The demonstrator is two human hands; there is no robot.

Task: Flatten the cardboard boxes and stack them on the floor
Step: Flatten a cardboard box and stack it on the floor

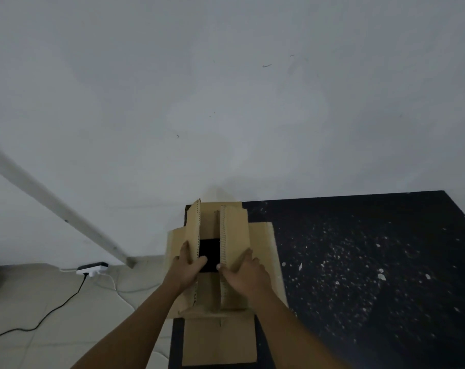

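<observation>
So, going left to right: over on the floor (53, 302) there's a white power strip (92, 269) with a black cable (61, 304) snaking off toward the near left, and a pale strip of trim (53, 201) running diagonally down the wall (226, 89) behind it. None of that matters for the job, just don't step on it.

Then the action. A cardboard box (220, 339) sits on the left end of a dark speckled table (372, 262), opened up with its flaps spread. Left hand (186, 270) grips the left flap (194, 230), fingers on the outer face and thumb hooked over the torn edge. Right hand (243, 272) does the mirror thing on the right flap (234, 230), fingers curled over the top and thumb tip on the inner edge. Both flaps stand up, with a dark gap between them where the table shows through.

My read: this is the flattening step, mid-way. The box is open at both ends but not collapsed. Next move probably calls for pushing those two flaps outward and down, then squashing the sides flat along the creases. No flattened stack shows on the floor yet, so stacking is still to come.

Right of the box, the table is just white flecks.
</observation>
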